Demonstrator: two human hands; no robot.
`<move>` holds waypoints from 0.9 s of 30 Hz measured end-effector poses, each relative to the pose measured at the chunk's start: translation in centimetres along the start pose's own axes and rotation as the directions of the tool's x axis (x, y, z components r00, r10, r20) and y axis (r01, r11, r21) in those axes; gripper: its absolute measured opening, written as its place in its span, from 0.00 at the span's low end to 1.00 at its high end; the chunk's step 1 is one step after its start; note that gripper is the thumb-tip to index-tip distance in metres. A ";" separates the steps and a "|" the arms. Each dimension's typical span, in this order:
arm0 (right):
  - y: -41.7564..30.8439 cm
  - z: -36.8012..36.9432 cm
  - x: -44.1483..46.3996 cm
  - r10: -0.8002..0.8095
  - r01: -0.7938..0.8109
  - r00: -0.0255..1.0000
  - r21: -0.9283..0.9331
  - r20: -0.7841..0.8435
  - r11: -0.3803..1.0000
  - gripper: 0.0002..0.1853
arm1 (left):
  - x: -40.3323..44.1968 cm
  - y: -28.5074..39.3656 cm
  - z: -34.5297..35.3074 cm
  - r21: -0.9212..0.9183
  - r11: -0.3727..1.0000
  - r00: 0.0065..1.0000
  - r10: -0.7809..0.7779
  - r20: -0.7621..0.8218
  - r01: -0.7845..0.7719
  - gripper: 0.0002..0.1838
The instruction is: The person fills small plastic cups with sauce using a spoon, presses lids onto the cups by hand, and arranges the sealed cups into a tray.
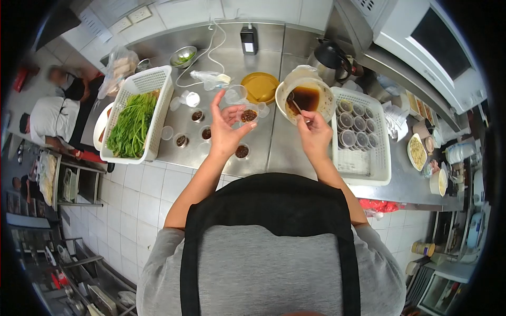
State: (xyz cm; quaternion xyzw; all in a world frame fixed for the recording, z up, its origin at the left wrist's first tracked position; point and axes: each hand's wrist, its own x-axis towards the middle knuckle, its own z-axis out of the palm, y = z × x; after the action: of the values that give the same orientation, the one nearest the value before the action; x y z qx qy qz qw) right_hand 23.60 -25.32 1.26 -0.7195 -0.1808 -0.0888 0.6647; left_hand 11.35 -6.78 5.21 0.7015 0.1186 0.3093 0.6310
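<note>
My left hand [230, 125] is closed around a small clear cup [249, 116] with dark chunky sauce in it. In my right hand [314, 130] is a spoon [296, 104], its bowl end over the dark brown liquid [307, 98] inside a white tub [328, 100]. Several small cups with dark contents stand on the steel counter near my left hand, one of them below it [242, 151]. A yellow-brown round lid [260, 88] lies left of the tub. To the right, a white basket [361, 171] holds several lidded cups [359, 124].
A white basket [162, 113] of green stalks [134, 125] stands at the left. Behind are a metal bowl [184, 57], a black device [249, 40] with a cable, and a dark jug [329, 55]. Another person [55, 117] in white is at far left.
</note>
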 end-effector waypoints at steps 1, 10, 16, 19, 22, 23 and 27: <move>-0.3 -0.3 -0.1 0.010 -0.010 1.000 0.000 0.022 1.000 0.07 | 0.0 -0.4 0.0 0.008 1.000 1.000 0.022 0.017 -0.022 0.56; -2.6 -1.4 -0.2 0.026 -0.040 0.989 0.094 0.146 0.995 0.09 | -1.2 1.2 -0.9 0.141 0.990 0.999 -0.017 -0.043 0.023 0.57; -3.1 -1.5 -0.2 0.000 -0.014 0.986 0.084 0.166 0.996 0.08 | -2.2 1.7 -1.4 0.094 0.995 0.999 -0.024 -0.048 0.029 0.56; -3.1 -1.6 0.0 -0.009 -0.006 0.984 0.084 0.177 0.996 0.08 | -2.7 2.1 -1.6 0.102 0.995 0.998 -0.015 -0.067 0.022 0.56; -3.1 -1.7 0.0 -0.010 -0.005 0.982 0.076 0.188 0.997 0.09 | -3.0 2.2 -1.7 0.108 0.994 0.997 -0.015 -0.074 0.023 0.56; -3.0 -1.7 0.1 -0.014 0.001 0.981 0.067 0.192 0.998 0.09 | -3.1 2.2 -1.8 0.113 0.993 0.997 -0.016 -0.079 0.025 0.56; -2.8 -1.7 0.1 -0.028 0.008 0.977 0.095 0.210 0.995 0.09 | -3.4 2.4 -2.0 0.125 0.992 0.995 -0.021 -0.097 0.034 0.56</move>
State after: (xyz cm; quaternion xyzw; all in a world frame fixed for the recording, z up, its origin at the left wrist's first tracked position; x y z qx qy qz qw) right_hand 22.85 -26.86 4.09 -0.6913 -0.2608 -0.0096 0.6738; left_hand 6.97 -7.53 6.60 0.7229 0.1776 0.3255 0.5831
